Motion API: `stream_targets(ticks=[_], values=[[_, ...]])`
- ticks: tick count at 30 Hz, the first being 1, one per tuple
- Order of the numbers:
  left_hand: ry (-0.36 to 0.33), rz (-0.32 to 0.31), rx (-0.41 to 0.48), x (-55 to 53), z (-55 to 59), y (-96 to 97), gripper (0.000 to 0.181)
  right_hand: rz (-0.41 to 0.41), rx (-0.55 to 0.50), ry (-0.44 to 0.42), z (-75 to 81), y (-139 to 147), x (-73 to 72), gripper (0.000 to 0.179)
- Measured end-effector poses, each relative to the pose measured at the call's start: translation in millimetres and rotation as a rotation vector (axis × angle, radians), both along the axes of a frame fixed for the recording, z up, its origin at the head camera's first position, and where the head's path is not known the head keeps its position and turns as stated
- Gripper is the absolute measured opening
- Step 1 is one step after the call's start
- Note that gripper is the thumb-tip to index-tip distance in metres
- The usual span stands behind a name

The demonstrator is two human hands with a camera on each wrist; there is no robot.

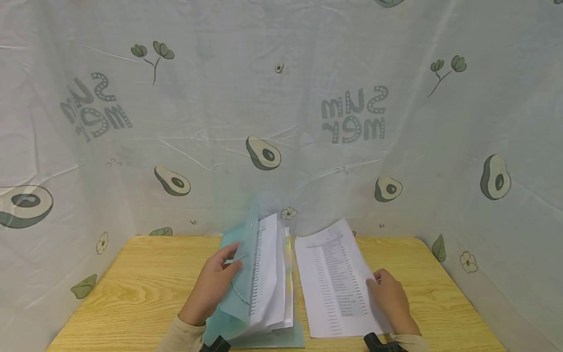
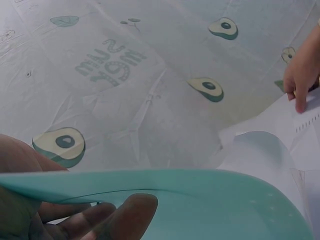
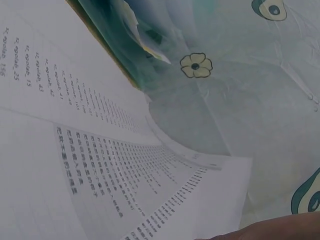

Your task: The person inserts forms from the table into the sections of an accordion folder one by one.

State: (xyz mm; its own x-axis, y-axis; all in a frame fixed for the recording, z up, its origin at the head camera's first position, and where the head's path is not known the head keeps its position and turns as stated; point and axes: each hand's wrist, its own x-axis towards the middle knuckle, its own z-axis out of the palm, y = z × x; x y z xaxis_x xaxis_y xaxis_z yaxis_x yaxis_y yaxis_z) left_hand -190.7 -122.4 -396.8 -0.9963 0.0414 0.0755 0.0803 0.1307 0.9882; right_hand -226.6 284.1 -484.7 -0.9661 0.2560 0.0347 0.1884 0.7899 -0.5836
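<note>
My left hand [image 1: 215,281] grips the raised cover of a translucent teal document folder [image 1: 239,293], thumb on one face and fingers on the other. In the left wrist view the folder's cover [image 2: 210,200] runs across the bottom, a thin cord along it. White printed papers [image 1: 266,274] stand fanned inside the folder, some with a yellow edge strip. My right hand [image 1: 389,296] pinches the right edge of a loose printed sheet [image 1: 325,278], which lies right of the folder with its top curling up. Rows of text and a shaded column fill the sheet [image 3: 100,150] in the right wrist view.
The wooden table [image 1: 158,278] carries everything. Behind it and at both sides hangs a pale curtain [image 1: 220,112] with avocado prints, close to the table's back edge. Dark wrist-camera mounts [image 1: 380,342] show at the bottom of the head view.
</note>
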Motion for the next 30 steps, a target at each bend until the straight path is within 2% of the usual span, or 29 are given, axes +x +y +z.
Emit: stream_targets(ticks=[10,17,24,27,30], values=[[0.001,0.001,0.003,-0.1,-0.6,-0.2,0.05,-0.035,-0.04,0.074,-2.2,2.6,-1.5,0.029],[0.002,0.001,0.013,-0.9,-1.1,-0.6,0.05,-0.054,-0.048,0.053,-4.2,1.6,-3.7,0.038],[-0.001,-0.002,0.024,-1.0,-1.2,-1.2,0.05,-0.055,-0.199,0.0,-6.3,-2.0,-3.3,0.047],[-0.001,-0.005,0.032,-1.0,-1.4,-1.3,0.05,-0.039,-0.237,-0.016,-7.8,-3.4,-2.9,0.045],[-0.002,-0.007,0.038,-0.9,-1.2,-1.4,0.051,-0.013,-0.228,-0.004,-8.7,-4.0,-3.3,0.04]])
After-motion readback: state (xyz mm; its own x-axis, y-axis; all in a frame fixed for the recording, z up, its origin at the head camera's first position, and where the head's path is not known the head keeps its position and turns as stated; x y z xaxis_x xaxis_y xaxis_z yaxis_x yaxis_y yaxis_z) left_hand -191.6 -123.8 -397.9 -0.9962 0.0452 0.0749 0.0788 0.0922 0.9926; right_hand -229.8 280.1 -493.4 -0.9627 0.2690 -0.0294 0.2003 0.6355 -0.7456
